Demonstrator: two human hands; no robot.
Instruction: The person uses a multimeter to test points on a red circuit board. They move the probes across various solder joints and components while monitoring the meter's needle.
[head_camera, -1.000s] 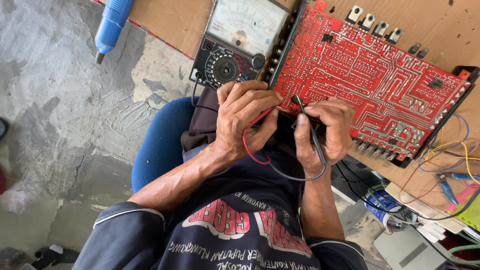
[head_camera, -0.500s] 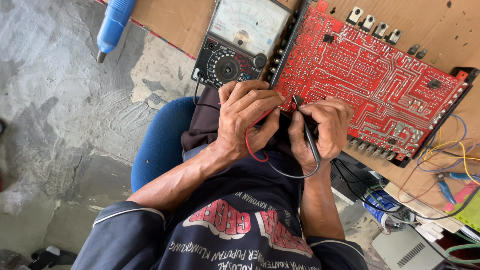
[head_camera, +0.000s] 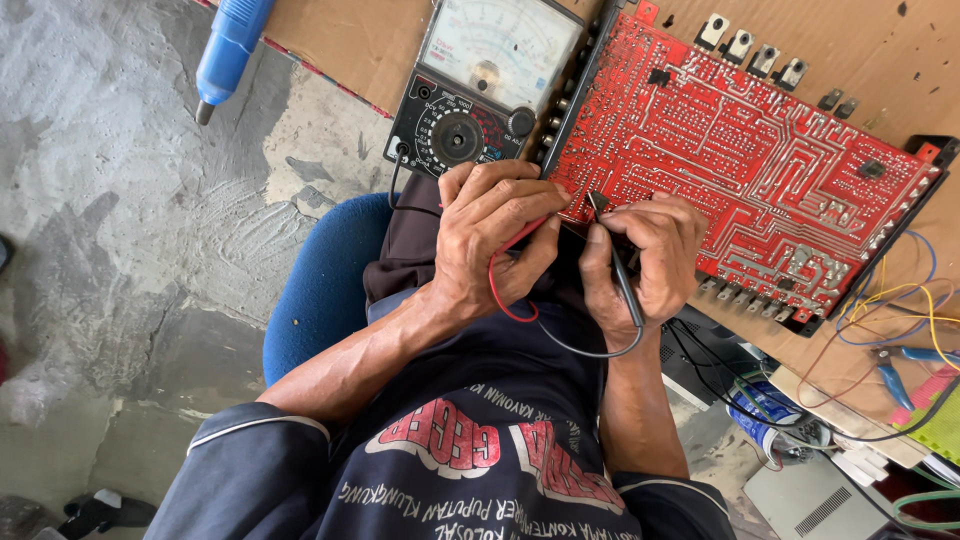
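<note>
Far left, top: a blue tool handle is lying on the grey concrete floor, tip pointing down the frame, well apart from the hands.

Left of centre: a blue chair seat is showing beneath the person's lap.

Centre, top: a black needle meter with a pale dial face and a round selector knob is resting on a sheet of brown cardboard, just beside the left edge of the circuit board.

Centre: the left hand is curling closed around a red probe lead, the fingers folded tight over it; the red wire is looping out below the palm. The probe's tip is hidden under the fingers.

Centre right: the right hand is pinching a black probe between thumb and fingers, closed firmly on it, with the black lead running down past the wrist and curving back under the left hand. The probe's upper end is lying at the lower left edge of the board.

Right: a large red circuit board is lying tilted on the cardboard, track side up, both hands meeting at its lower left corner.

Far right: loose coloured wires and blue-handled pliers are lying near the board's lower right end.
</note>
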